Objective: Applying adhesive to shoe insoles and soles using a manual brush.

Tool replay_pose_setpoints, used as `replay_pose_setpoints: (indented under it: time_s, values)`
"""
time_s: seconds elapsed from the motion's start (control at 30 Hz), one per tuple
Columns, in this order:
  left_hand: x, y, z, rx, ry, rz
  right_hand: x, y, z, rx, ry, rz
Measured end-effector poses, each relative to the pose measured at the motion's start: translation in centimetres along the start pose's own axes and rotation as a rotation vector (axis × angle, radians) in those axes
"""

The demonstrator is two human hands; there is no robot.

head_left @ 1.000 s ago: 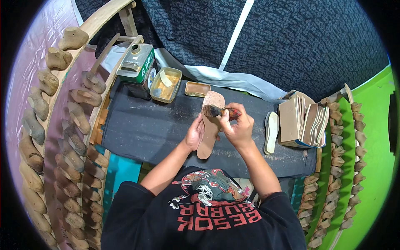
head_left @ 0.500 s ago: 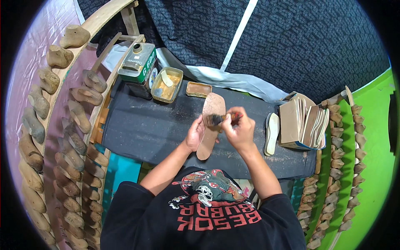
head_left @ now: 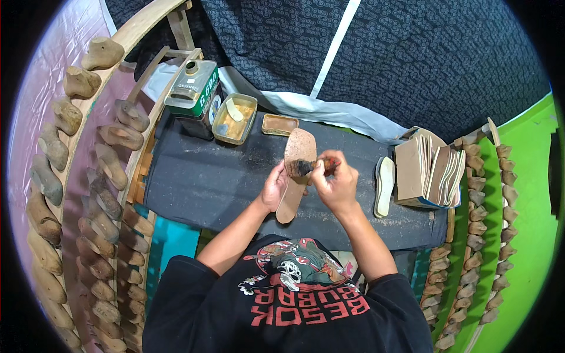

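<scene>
Since the earlier frame: brush [head_left: 303,167] had slid from the sole's upper part toward its middle; both hands had kept their places over the counter [head_left: 194,182].
Left hand: left hand [head_left: 275,187] was curled around the left edge of the tan insole [head_left: 296,170], holding it tilted, toe end pointing away from the person.
Right hand: right hand [head_left: 334,181] was clamped on the brush handle, bristles pressed to the insole's face.
Insole position: held just above the dark counter, in front of the chest, between both hands.
Glue supply: open rectangular tin of yellow glue [head_left: 235,119] stood at the counter's far edge, beside a green can [head_left: 192,89] and a small flat tin [head_left: 279,124].
Progress: judging by the brush at mid-sole, coating seemed under way; which part was already covered could not be told.
Waiting work: one pale insole [head_left: 385,186] lay to the right, near a box of stacked insoles [head_left: 428,170].
Surroundings: rows of wooden shoe lasts [head_left: 100,170] hung on racks at both sides.
</scene>
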State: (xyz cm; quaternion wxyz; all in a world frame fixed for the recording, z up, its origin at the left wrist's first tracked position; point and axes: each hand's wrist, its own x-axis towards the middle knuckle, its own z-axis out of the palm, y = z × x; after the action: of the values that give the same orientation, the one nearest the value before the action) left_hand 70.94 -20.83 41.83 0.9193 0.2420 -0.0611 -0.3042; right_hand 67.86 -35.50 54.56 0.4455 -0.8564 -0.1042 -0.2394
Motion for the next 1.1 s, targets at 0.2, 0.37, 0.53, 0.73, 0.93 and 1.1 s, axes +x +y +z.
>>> replay_pose_setpoints:
  time_s: [0.2, 0.37, 0.53, 0.73, 0.93, 1.1]
  values:
    - [0.2, -1.4, -0.6, 0.009, -0.107, -0.089, 3.1, 0.7, 0.1, 0.006, 0.19, -0.073]
    - [0.1, 0.2, 0.0, 0.047, -0.003, -0.025, 0.0, 0.0, -0.3, -0.009, 0.001, -0.066]
    - [0.3, -0.8, -0.6, 0.0, -0.109, -0.098, 2.7, 0.1, -0.5, -0.056, 0.124, -0.168]
    - [0.5, 0.4, 0.3, 0.05, -0.014, -0.011, 0.3, 0.2, -0.8, -0.065, -0.062, -0.176]
    - [0.5, -0.4, -0.4, 0.017, -0.114, -0.112, 2.1, 0.6, -1.1, -0.027, 0.1, -0.163]
    - [0.4, 0.1, 0.1, -0.025, -0.109, -0.034, 1.4, 0.1, -1.3, -0.031, 0.034, -0.14]
